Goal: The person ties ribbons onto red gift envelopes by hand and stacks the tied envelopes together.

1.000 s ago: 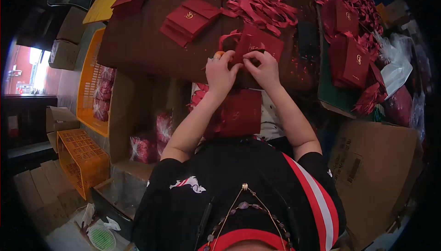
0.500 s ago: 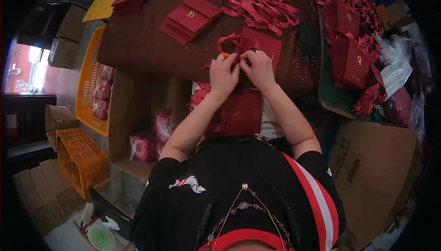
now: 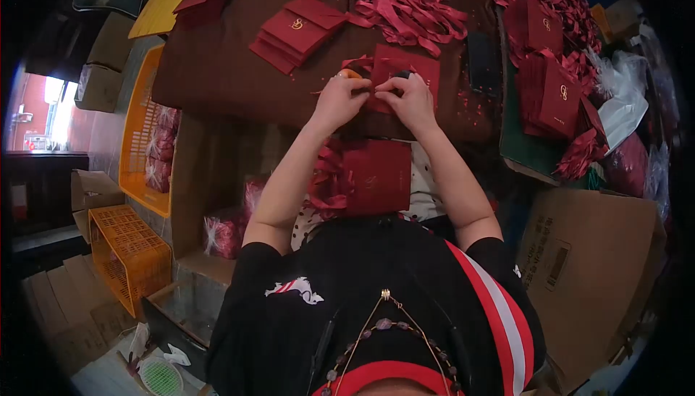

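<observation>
My left hand (image 3: 340, 100) and my right hand (image 3: 409, 99) almost meet at the front of the brown-covered table, both closed in a pinch. Between and just behind the fingertips is a dark red ribbon (image 3: 356, 63), partly hidden by the fingers. An orange covering (image 3: 350, 74) shows on a left finger, and a black one (image 3: 402, 74) on a right finger. Under and behind the right hand lies a flat red paper bag (image 3: 409, 59). On my lap rests another red bag (image 3: 378, 177) with a gold mark, beside loose red ribbons (image 3: 327, 182).
Fanned red bags (image 3: 298, 30) and a ribbon heap (image 3: 409, 12) lie farther back on the table (image 3: 210, 70). A dark phone-like slab (image 3: 481, 63) is at right. More red bags (image 3: 554, 95) fill a side surface. Orange crates (image 3: 130, 251) and a cardboard box (image 3: 586, 280) flank me.
Both hands have drawn slightly apart at the wrists, still pinching. The ribbon loop that stood up above them now lies lower. More ribbons and the lap bag show beneath my arms.
</observation>
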Demonstrator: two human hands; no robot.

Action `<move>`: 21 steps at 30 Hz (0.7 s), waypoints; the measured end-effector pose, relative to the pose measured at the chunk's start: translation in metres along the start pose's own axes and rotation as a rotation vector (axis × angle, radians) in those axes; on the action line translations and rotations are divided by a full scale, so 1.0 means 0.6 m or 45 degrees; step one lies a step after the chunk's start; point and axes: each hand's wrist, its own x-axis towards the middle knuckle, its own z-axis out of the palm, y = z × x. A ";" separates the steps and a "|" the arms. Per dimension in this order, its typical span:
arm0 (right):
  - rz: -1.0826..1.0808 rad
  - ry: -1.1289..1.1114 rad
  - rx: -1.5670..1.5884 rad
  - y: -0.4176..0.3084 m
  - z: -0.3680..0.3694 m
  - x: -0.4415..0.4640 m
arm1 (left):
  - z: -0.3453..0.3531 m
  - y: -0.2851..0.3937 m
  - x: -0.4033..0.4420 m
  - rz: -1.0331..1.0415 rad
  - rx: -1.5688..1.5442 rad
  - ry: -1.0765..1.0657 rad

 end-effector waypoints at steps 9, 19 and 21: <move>-0.152 -0.072 0.165 0.019 -0.024 -0.004 | 0.007 0.024 -0.011 0.151 0.458 0.263; 0.088 -0.116 0.385 -0.014 -0.018 -0.014 | -0.013 -0.026 -0.066 0.036 0.570 0.626; 0.113 -0.048 0.389 0.003 -0.031 -0.013 | -0.066 -0.054 -0.083 -0.175 0.364 0.736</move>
